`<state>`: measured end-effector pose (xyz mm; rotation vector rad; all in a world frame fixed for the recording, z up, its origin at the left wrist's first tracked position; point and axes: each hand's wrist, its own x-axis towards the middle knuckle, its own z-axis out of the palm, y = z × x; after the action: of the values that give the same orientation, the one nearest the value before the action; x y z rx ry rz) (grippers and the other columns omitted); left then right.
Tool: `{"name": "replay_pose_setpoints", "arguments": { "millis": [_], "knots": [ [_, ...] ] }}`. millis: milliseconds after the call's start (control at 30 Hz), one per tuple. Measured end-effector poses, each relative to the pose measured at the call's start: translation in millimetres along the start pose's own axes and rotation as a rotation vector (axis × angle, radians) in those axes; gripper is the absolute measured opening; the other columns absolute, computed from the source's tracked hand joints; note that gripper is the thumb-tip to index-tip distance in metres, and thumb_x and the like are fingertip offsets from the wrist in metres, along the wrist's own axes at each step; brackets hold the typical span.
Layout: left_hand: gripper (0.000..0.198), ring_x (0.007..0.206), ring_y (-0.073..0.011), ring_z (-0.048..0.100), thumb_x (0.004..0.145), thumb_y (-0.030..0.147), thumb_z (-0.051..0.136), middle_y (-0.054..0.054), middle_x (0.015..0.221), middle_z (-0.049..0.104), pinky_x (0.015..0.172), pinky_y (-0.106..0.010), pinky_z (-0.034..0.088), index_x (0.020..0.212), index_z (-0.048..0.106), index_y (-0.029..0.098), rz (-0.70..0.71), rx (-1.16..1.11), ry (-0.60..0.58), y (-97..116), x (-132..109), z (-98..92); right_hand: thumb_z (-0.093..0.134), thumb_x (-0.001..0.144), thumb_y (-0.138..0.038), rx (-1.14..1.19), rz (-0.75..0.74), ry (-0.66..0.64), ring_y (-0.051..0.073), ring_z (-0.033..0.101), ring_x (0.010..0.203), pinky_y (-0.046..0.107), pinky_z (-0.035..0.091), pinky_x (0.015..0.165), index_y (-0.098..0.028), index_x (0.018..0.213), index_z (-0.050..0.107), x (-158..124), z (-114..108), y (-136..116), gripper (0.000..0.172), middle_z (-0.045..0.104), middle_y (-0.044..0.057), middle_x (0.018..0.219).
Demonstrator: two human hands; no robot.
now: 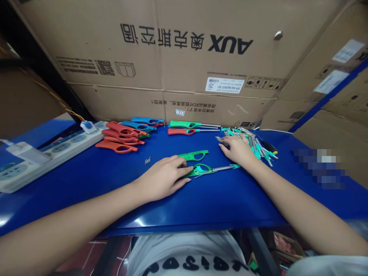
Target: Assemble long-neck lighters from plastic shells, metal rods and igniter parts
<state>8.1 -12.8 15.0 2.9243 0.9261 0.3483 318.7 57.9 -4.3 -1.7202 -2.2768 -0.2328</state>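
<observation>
Green lighter (205, 170), its case open and inner parts bare, lies mid-desk (161, 214), its metal tube pointing toward the right edge. The left hand (163, 178) holds the handle end, pinched between bent fingers and thumb. An empty green half-case (188, 156) lies just beyond it, toward the back edge. The right hand (237, 147) reaches into a pile of metal tubes with teal parts (255, 143) toward the back right; its fingers are curled down there, and I cannot tell whether they pinch a piece. Two whole lighters (184, 124), one green and one red, lie side by side near the back edge. Red and blue handles (120, 132) are heaped to their left, with small screws (147, 160) near the left hand. A white power strip (61, 149) runs along the desk's left part, and a cardboard box (178, 73) stands behind the back edge.
</observation>
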Motion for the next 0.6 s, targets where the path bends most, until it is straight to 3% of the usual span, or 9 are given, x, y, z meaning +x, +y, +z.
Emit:
{"name": "replay_pose_setpoints", "arguments": {
  "millis": [167, 333, 600],
  "knots": [
    [0.036, 0.102, -0.0255, 0.062, 0.103, 0.033, 0.048, -0.011, 0.111, 0.064, 0.090, -0.041, 0.054, 0.132, 0.066, 0.020, -0.010, 0.006, -0.013, 1, 0, 0.2, 0.056, 0.088, -0.019, 0.022, -0.015, 0.018, 0.029, 0.067, 0.098, 0.045, 0.048, 0.091, -0.018, 0.099, 0.068, 0, -5, 2, 0.016, 0.074, 0.012, 0.102],
    [0.036, 0.103, -0.0253, 0.061, 0.104, 0.030, 0.046, -0.012, 0.111, 0.063, 0.091, -0.040, 0.054, 0.131, 0.067, 0.020, -0.023, -0.011, -0.035, 1, -1, -1.2, 0.060, 0.082, -0.019, 0.208, 0.044, 0.013, 0.023, 0.065, 0.080, 0.034, 0.049, 0.074, -0.018, 0.102, 0.062, 2, 4, 6, 0.019, 0.071, 0.008, 0.094],
    [0.034, 0.097, -0.0232, 0.062, 0.102, 0.026, 0.050, -0.011, 0.107, 0.063, 0.085, -0.037, 0.054, 0.131, 0.067, 0.023, -0.012, -0.097, 0.017, -2, 1, 0.7, 0.063, 0.080, -0.020, 0.268, 0.077, 0.009, 0.020, 0.062, 0.070, 0.032, 0.049, 0.068, -0.018, 0.091, 0.064, 2, 3, 5, 0.012, 0.070, 0.006, 0.084]
  ]
}}
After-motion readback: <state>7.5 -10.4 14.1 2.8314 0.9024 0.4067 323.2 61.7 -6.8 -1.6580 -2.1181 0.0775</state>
